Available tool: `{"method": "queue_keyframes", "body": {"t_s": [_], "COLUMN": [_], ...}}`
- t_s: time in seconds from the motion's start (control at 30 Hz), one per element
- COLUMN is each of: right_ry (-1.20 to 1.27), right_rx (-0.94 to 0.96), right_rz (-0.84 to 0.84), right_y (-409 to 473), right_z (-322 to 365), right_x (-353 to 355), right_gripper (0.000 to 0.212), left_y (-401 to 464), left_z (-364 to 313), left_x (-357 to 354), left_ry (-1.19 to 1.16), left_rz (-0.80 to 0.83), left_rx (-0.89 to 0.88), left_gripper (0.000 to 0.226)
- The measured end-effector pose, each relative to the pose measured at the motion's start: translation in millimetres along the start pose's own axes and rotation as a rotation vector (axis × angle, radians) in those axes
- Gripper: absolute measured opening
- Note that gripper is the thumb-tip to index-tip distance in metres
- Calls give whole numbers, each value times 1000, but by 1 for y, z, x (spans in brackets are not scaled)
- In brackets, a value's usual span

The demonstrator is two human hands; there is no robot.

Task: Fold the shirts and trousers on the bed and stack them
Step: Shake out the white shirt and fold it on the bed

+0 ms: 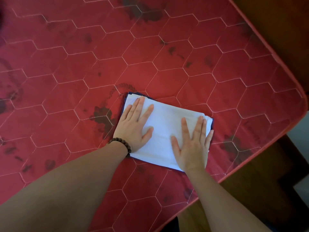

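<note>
Both flat hands, left (133,124) and right (192,144), pressing folded white garment (167,118), red mattress (150,56)

Soft, even daylight, fairly dim, brightest on the white folded garment (167,124) at centre, nearly blown out there. Faint shadows only, close under both hands. Darker toward upper left and right edge of the frame. Wide-angle bending of the mattress (150,56) seam at right. Slight softness throughout, forearms at bottom blurred. No glare.
</note>
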State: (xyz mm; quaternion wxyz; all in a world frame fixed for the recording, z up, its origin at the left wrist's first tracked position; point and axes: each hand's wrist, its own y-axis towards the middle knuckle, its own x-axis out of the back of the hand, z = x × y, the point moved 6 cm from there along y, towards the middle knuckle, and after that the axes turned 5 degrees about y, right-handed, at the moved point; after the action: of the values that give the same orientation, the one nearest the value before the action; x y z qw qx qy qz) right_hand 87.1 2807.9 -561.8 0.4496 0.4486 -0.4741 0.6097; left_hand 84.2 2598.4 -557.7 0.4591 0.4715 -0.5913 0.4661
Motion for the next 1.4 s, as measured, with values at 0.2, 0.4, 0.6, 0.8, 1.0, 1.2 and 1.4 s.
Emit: {"method": "queue_keyframes", "body": {"t_s": [0.2, 0.4, 0.6, 0.8, 1.0, 1.2, 1.4], "right_ry": [62, -54, -171, -14, 136, 174, 157], "right_rx": [29, -18, 27, 172, 318, 409, 643], "right_rz": [-45, 112, 157, 115, 157, 216, 278], "right_y": [2, 3, -7, -50, -131, -245, -371], "right_z": [0, 8, 38, 155, 315, 472, 604], "right_x": [-7, 8, 48, 84, 83, 72, 95], "right_gripper": [62, 65, 63, 57, 49, 49, 48], "left_y": [1, 1, -25, -124, -293, -479, -653], "left_z": [8, 4, 19, 98, 223, 325, 360], "left_x": [-2, 8, 50, 110, 135, 171, 230], "left_ry": [-57, -60, -136, -253, -280, -221, -257], "left_rz": [-13, 70, 111, 11, -5, -12, -67], "left_rx": [-20, -9, -4, 330, 605, 764, 994], "left_gripper": [73, 74, 74, 65, 61, 63, 65]}}
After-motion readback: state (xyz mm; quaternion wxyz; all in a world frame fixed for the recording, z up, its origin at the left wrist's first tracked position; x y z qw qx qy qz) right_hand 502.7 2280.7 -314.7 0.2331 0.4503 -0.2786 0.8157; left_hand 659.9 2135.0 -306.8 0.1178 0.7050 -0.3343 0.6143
